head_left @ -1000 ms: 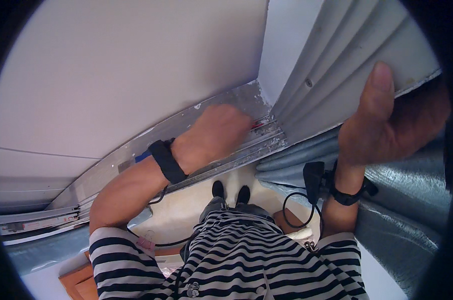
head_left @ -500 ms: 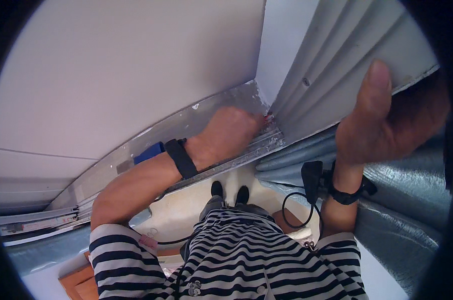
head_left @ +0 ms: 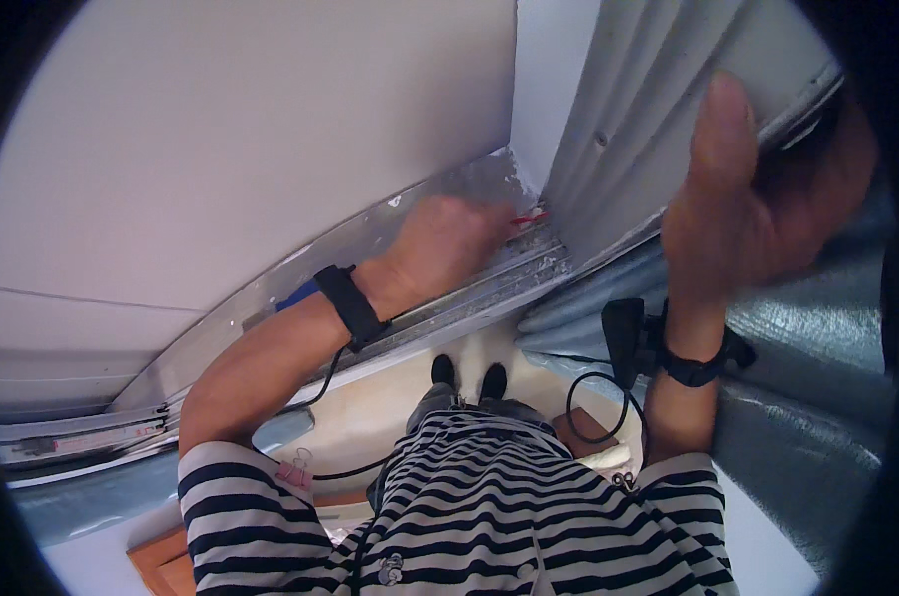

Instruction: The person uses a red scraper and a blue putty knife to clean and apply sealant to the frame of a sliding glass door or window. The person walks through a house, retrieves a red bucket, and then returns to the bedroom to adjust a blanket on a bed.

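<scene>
Because only its red end shows past your blurred knuckles, the slim red tool (head_left: 531,218) looks light and fairly stiff, probably best held along its hidden shank, close to the tip. It lies at the corner end of the grooved track (head_left: 529,262), beside the grey ribbed frame (head_left: 640,139). Your left hand (head_left: 447,238) appears curled closed around it, palm downward, elbow bent out to the side. Your right hand (head_left: 732,214) is raised at the frame's outer edge, thumb upright and apart from the shadowed fingers; you cannot tell whether they clamp that edge.
</scene>
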Motion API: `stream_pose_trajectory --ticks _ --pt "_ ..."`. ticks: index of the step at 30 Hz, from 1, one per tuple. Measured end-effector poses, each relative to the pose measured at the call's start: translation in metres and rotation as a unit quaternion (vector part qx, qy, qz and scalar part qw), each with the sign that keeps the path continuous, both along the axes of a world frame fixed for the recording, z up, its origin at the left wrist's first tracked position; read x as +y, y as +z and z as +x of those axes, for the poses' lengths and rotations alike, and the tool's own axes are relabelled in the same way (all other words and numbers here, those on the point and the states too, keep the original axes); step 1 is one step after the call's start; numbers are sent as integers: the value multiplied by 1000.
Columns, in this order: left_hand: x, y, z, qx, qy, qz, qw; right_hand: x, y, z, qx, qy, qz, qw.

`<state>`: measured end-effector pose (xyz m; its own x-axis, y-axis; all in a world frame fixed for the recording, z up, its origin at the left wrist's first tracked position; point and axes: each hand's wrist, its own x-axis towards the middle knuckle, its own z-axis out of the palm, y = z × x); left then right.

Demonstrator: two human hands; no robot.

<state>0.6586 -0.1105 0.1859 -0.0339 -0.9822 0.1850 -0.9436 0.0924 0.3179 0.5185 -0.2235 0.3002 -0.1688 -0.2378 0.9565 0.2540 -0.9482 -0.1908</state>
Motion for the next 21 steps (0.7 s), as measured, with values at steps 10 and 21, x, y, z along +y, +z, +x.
stream_pose_trajectory --ticks 10,21 --pt "51 34 -16 96 63 -62 991 -8 -9 -3 48 -54 50 996" --pt "140 7 -49 182 222 -100 953 10 -80 -50 163 -81 14 983"
